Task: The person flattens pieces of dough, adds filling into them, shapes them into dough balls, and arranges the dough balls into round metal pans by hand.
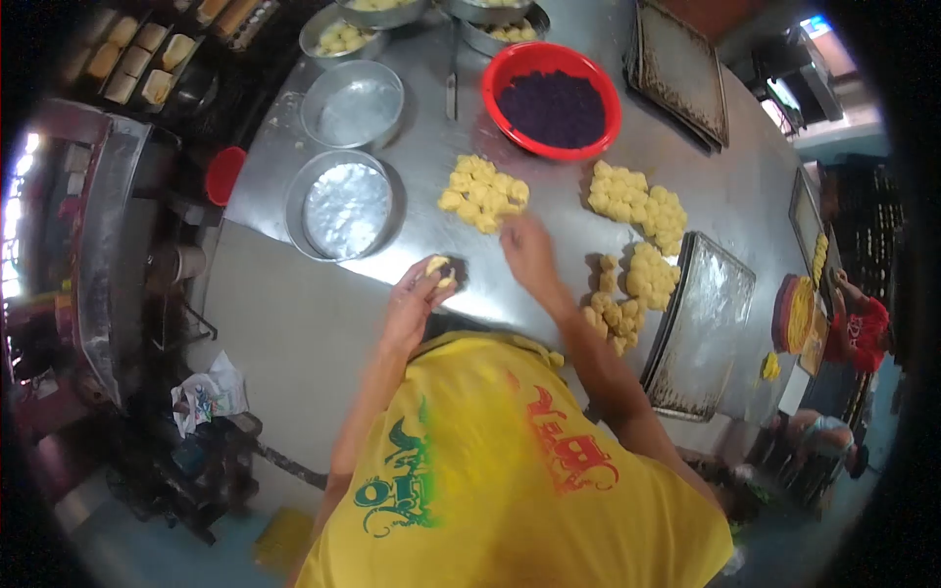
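In my left hand (412, 302) I hold a small piece of yellow dough (440, 267), with a dark filling showing in its middle. The fingers curl around it above the table's near edge. My right hand (529, 253) reaches over the table at the near right corner of a flat cluster of yellow dough balls (477, 191). Its fingers are bent together and slightly blurred; whatever is between them is hidden. Beyond that cluster stands a red basin (495, 88) of dark purple filling (554, 108).
Two round metal pans (338, 206) stand on the left. More dough balls (627, 196) and browner lumps (616, 314) lie on the right, beside a baking tray (706, 323). Stacked trays (681, 73) and a scraper-like tool (452, 83) lie farther back. A person in red (863, 328) is at far right.
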Demonstrator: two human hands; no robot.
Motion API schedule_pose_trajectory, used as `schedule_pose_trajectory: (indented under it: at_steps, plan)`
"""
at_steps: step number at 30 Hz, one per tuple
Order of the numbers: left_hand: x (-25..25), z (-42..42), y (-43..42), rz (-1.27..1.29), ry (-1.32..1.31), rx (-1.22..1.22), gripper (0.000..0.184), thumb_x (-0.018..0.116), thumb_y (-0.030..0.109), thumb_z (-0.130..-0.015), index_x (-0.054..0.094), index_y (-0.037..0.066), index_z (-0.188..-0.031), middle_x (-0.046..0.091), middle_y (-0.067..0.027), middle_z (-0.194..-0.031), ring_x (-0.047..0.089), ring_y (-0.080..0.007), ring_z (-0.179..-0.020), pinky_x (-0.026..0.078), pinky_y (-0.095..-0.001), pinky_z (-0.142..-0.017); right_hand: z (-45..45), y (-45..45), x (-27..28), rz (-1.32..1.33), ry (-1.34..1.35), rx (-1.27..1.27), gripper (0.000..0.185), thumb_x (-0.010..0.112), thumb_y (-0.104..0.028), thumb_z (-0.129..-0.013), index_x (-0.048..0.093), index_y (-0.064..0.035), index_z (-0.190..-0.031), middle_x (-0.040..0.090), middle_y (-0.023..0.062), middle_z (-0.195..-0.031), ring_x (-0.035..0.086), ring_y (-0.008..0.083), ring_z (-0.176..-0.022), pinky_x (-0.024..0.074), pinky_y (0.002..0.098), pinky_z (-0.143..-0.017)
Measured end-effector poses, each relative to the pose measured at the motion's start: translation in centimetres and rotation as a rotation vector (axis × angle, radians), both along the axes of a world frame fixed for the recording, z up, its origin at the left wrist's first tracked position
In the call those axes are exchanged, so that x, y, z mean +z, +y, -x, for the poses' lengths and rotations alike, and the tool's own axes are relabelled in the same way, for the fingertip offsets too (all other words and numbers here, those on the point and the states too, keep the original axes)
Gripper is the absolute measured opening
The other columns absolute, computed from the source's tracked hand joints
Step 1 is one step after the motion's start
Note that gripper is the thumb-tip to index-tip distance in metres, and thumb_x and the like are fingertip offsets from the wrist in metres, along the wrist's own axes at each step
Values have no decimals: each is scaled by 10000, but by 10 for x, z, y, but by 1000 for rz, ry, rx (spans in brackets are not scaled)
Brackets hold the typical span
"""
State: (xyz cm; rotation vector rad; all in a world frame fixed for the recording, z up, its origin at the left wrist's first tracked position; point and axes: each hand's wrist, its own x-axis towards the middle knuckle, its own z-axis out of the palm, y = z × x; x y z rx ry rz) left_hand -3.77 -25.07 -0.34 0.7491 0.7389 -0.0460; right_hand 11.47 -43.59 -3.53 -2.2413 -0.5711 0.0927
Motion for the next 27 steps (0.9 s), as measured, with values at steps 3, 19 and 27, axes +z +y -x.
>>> schedule_pose_trajectory:
  at_steps: [3, 19, 27]
  plan:
    - [5, -12, 3, -77, -18, -93, 397, 601, 16, -1002, 568, -41, -1393, 711, -108, -1130, 718, -201, -942, 597, -284, -842, 41, 20, 25, -356, 655, 149, 297, 695, -91, -967, 671, 13, -1244, 671, 76, -1019, 678, 200, -917, 552, 328, -806]
    - [15, -37, 41, -1115, -287, -405, 196, 659, 47, -939, 722, -9, -1116, 614, -179, -960, 631, -346, -845, 510, -419, -774, 25, 66, 58, 41, 216, 205, 181, 733, -77, -885, 764, -31, -1057, 680, 135, -923, 683, 239, -875, 549, 341, -803]
    - [-56, -24, 26, -1268, -269, -342, 330, 600, -44, -900, 651, -9, -1224, 576, -217, -1168, 625, -395, -990, 518, -429, -880, 34, 43, -33, -113, 375, 113, 167, 706, -172, -915, 766, -43, -1003, 722, 164, -970, 713, 270, -906, 554, 381, -774]
